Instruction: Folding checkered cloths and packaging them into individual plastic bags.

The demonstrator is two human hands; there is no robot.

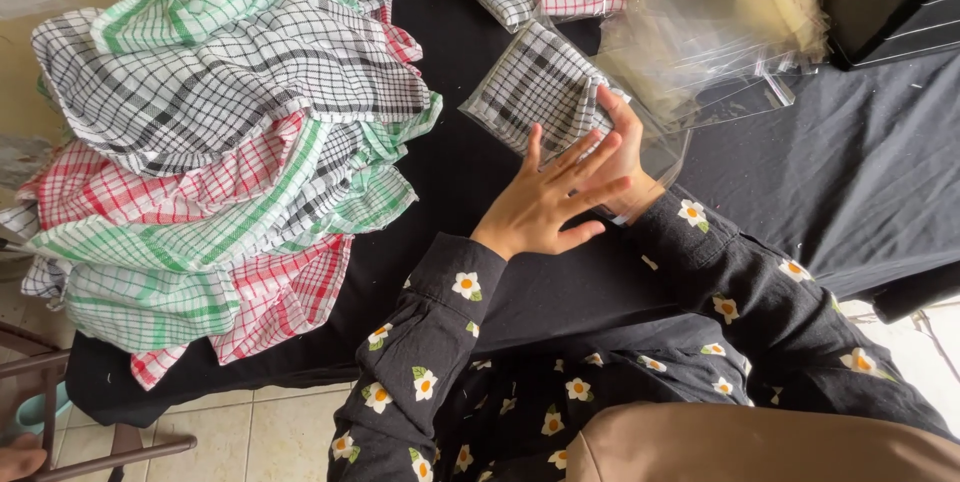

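Left hand [545,204] — bagged checked cloth [545,92] just beyond fingers [585,157]

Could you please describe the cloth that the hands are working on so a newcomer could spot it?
On the black-covered table, right of the loose checked pile, lies a folded black-and-white checked cloth. The hands touch its near edge; unlike its neighbours, it sits inside a clear plastic bag.

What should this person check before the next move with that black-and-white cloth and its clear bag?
1. Folded checked cloth inside the clear bag: mostly in, ok.
2. Left hand lies flat, fingers spread, over the bag's near end: ok.
3. Right hand grips the bag's edge: cannot tell, partly hidden by the left hand.
4. Bag mouth sealed: cannot tell.
5. Stack of empty bags close by: ok.
6. Pile of loose checked cloths within reach on the black table: ok.
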